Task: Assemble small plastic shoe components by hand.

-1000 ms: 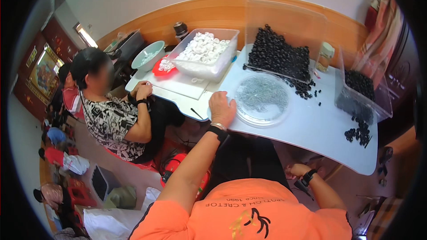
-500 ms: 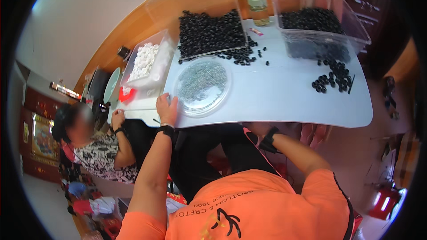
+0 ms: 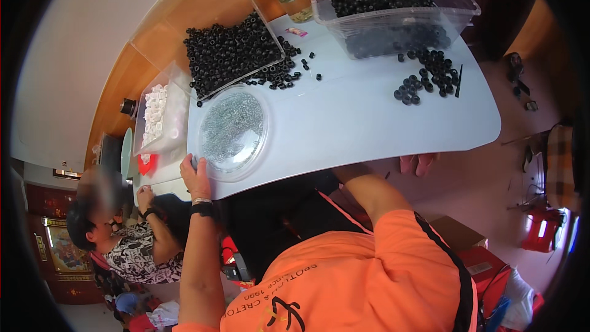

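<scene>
The dish [image 3: 251,142] sits on the table [image 3: 350,126], its raised rim probably keeping the small glinting pieces [image 3: 228,120] from scattering. At its near left edge is the left hand [image 3: 196,179], fingers partly curled; whether they pinch anything, I cannot tell. The right hand is out of sight, its grip unknown. Behind the dish, a tipped bin [image 3: 184,15] spills black rings [image 3: 230,49], seemingly for easy reach; left of the dish, a tub [image 3: 177,114] contains white rings [image 3: 155,114].
</scene>
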Available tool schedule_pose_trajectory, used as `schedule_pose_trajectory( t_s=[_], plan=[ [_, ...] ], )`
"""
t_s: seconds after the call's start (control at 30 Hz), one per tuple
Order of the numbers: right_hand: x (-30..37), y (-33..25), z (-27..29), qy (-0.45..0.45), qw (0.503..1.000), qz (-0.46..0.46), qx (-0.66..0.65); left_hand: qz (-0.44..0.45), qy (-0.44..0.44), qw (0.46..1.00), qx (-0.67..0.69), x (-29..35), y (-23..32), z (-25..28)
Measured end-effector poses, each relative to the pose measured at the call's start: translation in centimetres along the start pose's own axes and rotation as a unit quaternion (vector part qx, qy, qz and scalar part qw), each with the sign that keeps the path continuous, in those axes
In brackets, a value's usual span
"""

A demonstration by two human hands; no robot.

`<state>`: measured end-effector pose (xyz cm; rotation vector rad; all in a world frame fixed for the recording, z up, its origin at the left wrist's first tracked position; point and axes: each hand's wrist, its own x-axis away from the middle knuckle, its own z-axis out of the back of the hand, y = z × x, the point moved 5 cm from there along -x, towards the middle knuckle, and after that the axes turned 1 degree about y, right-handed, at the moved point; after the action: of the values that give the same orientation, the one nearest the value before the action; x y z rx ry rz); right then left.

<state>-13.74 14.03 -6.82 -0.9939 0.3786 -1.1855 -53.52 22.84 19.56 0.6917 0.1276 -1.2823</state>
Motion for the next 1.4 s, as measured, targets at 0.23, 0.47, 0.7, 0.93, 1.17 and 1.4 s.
schedule_pose_trajectory(
  t_s=[0.23,0.47,0.7,0.93,1.17,1.4],
  plan=[
    [2.7,2.8,-1.1,-0.031,0.999,-0.034,0.03,0.004,0.003,1.0,-0.013,0.4,1.1,0.4],
    [4.2,6.2,-0.8,-0.046,0.996,-0.051,0.065,0.054,0.034,0.994,0.087,1.3,1.8,0.7],
    [6.4,10.2,0.3,-0.073,0.989,-0.074,0.103,0.061,0.042,0.995,0.067,1.1,2.7,1.6],
    [-1.8,11.3,5.7,-0.111,0.978,-0.009,0.176,0.031,0.045,0.998,0.025,1.6,4.0,1.6],
    [-2.2,15.6,6.8,-0.123,0.974,-0.043,0.186,0.026,0.05,0.998,0.005,1.8,5.0,2.6],
    [-1.2,12.6,8.3,-0.137,0.973,-0.048,0.181,0.034,0.028,0.999,-0.002,1.6,4.5,2.3]
  ],
)
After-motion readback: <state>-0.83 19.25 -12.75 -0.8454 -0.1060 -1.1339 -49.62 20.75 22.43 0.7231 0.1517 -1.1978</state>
